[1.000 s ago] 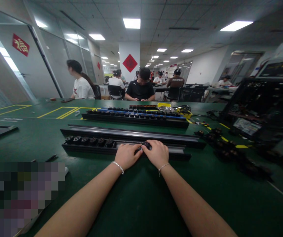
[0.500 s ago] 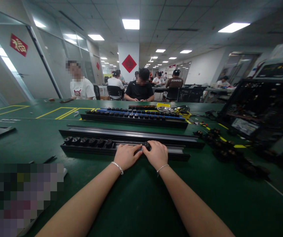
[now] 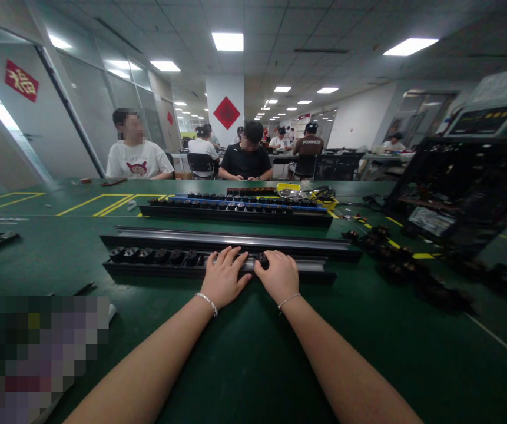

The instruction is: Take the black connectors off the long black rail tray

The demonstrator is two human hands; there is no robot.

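A long black channel [image 3: 147,271] lies across the green table in front of me, with several round black socket modules [image 3: 161,255] lined up in its left part. My left hand [image 3: 225,275] rests on the channel's middle with its fingers spread, just right of that row. My right hand [image 3: 278,274] is closed around one black socket module [image 3: 261,259] at the channel, its thumb against the near left side. Part of this module is hidden by the fingers. Directly behind lies a second long channel [image 3: 235,238] with a shiny inside.
Farther back are filled black strips [image 3: 235,215] and a yellow tray [image 3: 288,186]. Loose black modules [image 3: 394,265] lie in a heap at right, near a dark open machine casing [image 3: 460,194]. A blurred flat item [image 3: 36,359] covers the near left. People sit beyond the table.
My left hand's fingers have spread and drawn away from the socket module, now lying flat on the channel. The right hand stays on the module. The view has shifted slightly.
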